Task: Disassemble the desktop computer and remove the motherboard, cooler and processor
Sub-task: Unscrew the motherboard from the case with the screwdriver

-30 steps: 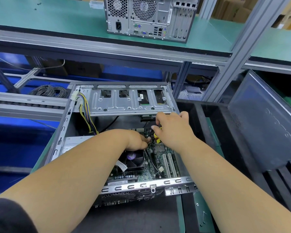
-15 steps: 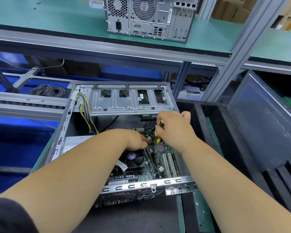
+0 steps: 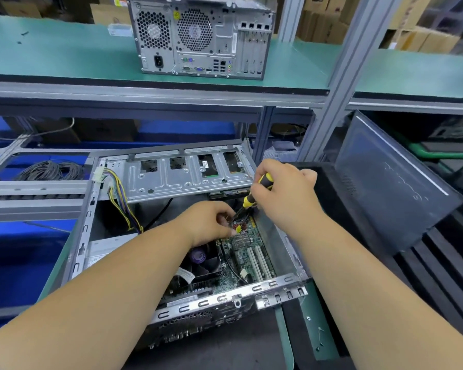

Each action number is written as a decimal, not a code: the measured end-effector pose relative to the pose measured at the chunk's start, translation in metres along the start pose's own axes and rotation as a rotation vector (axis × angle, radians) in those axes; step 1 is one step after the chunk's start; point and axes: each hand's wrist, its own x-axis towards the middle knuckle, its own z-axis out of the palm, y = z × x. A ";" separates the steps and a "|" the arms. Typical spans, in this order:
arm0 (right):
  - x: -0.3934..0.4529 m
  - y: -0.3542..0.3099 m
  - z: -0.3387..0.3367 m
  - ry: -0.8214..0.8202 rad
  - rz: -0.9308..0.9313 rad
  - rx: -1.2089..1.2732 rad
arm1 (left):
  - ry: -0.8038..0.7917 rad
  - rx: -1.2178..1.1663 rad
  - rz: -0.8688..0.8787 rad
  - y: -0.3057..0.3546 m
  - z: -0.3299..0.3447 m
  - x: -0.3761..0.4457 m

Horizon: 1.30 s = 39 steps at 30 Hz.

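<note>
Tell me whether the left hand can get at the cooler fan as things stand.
Probably yes: the left hand sits just above the cooler fan in the open case, and nothing covers it.

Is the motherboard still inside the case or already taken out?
Inside. The motherboard lies on the floor of the open case, beside the cooler.

Screwdriver tip hidden behind left hand; handle partly covered by right hand. Left fingers curled over a spot on motherboard, what they pinch not visible. Cooler part-covered by left forearm. Both arms cut by bottom edge. Labels on board too small to read.
</note>
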 end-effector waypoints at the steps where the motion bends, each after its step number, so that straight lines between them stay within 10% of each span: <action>1: -0.003 -0.002 -0.004 0.006 0.003 0.006 | 0.022 -0.017 0.023 0.002 -0.001 -0.001; 14: -0.018 0.029 -0.064 0.383 0.068 0.185 | 0.138 -0.096 0.136 0.087 0.001 -0.027; 26: -0.033 0.116 -0.095 0.223 0.254 0.329 | -0.042 0.544 0.249 0.172 0.102 0.006; 39: -0.013 0.087 -0.074 0.110 0.106 0.496 | 0.387 0.130 0.043 0.125 0.031 -0.004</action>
